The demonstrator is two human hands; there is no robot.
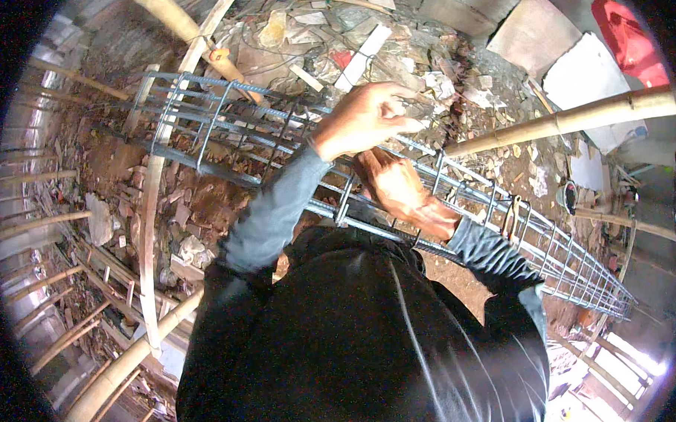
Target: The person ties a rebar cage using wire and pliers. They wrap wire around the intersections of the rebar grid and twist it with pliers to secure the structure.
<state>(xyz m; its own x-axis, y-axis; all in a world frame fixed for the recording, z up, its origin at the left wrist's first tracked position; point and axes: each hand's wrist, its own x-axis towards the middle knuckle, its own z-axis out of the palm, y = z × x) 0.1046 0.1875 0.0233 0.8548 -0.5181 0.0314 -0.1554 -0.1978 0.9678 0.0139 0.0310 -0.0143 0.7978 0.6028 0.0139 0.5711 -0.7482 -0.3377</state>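
Note:
A long steel rebar cage (240,133), with square stirrups around ribbed bars, runs across in front of me from upper left to lower right. My left hand (368,118) is above its far top bar, fingers curled and thumb stretched towards the fingertips. Whether a thin wire is pinched there is too blurred to tell. Just below, my right hand (398,189) reaches over the cage, its bent fingers at the bars and partly hidden under my left hand. Pincers (511,219) with slim handles hang on the cage, right of my right forearm.
A wooden batten (149,234) passes under the cage's left end. Bamboo poles (564,122) slant in at right and upper left (169,16). Broken tile and rubble (309,39) cover the ground beyond. Pale boards (585,91) and a red item (628,39) are at upper right.

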